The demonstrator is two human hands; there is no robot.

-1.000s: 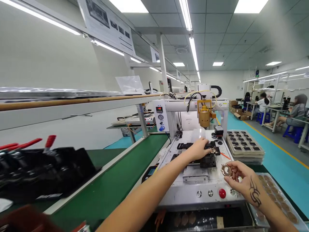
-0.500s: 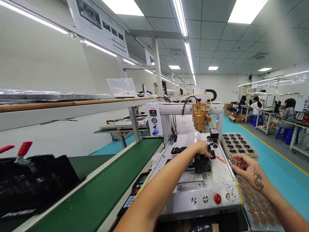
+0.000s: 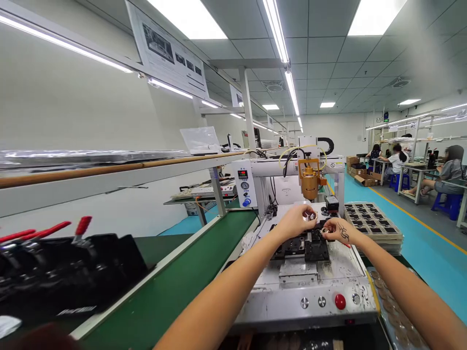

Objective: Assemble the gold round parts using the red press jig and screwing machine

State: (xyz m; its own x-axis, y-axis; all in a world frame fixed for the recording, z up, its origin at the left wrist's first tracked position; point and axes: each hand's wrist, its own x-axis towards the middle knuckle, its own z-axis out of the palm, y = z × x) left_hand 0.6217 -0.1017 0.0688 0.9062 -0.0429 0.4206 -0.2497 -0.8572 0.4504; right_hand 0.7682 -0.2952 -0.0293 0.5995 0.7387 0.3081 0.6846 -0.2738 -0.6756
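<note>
My left hand (image 3: 297, 221) pinches a small copper-coloured ring (image 3: 312, 216) a little above the black fixture (image 3: 316, 250) on the machine's bed. Close beside it, my right hand (image 3: 338, 230) has its fingertips closed on another round copper-coloured ring (image 3: 324, 230), low over the right part of the fixture. Whether that ring touches the fixture I cannot tell. Behind both hands hangs the machine's gold-coloured head (image 3: 310, 183). A short orange-red stick (image 3: 347, 245) lies partly hidden under my right wrist.
To the right stand stacked trays of black square parts (image 3: 372, 221) and a clear tray of round copper-coloured pieces (image 3: 396, 311). A red button (image 3: 340, 301) sits on the machine's front panel. A green conveyor belt (image 3: 175, 287) runs along the left. Several people sit at far benches.
My right hand has come left from beside the machine to the fixture, bringing its ring. My left hand has lifted slightly off the fixture with a ring in its fingers. The view has shifted a little.
</note>
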